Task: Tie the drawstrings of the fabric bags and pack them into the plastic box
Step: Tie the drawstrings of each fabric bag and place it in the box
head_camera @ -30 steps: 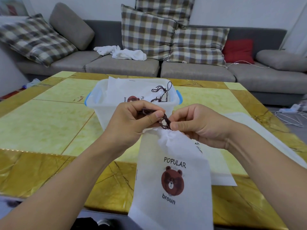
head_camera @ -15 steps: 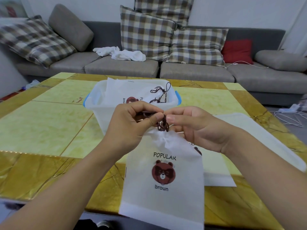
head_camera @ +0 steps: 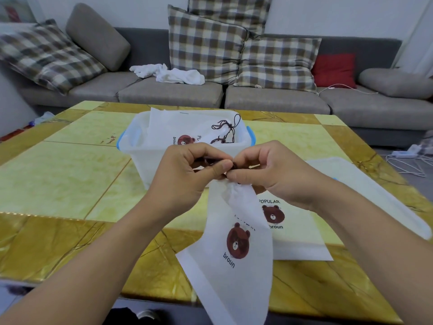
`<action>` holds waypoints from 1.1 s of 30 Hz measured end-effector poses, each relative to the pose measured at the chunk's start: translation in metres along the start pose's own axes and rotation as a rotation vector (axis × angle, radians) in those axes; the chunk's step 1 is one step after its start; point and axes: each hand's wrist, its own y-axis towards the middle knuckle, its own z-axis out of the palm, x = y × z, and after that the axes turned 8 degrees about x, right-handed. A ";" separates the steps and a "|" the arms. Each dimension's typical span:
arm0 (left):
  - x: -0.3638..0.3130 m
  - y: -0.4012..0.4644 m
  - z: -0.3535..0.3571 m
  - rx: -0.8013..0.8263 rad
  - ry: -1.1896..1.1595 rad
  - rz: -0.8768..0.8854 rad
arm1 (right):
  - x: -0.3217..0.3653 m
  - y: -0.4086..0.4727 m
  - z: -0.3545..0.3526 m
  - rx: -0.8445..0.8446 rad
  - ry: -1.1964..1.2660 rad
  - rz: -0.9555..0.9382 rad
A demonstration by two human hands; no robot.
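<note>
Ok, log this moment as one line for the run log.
step: tying drawstring | left hand: pinching string | right hand: pinching string | bag: hanging, mouth cinched | box: tied bags inside

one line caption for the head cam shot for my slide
Both hands, left hand and right hand, pinch the brown drawstring of a white bear-print bag before the plastic box.

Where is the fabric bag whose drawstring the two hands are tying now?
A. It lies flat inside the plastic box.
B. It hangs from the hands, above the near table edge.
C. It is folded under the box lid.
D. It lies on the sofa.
B: the left hand and right hand pinch the brown drawstring, and the fabric bag hangs from it over the table edge.
</note>
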 end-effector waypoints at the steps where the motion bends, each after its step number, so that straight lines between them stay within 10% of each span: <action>1: 0.000 0.000 0.001 0.002 -0.013 0.001 | -0.001 0.000 -0.003 0.031 0.041 0.020; 21: -0.001 -0.002 -0.006 -0.003 -0.131 -0.015 | -0.011 -0.001 -0.018 0.175 0.655 0.154; 33: 0.002 -0.002 -0.003 -0.014 -0.006 0.009 | -0.014 0.003 -0.006 0.194 0.432 0.141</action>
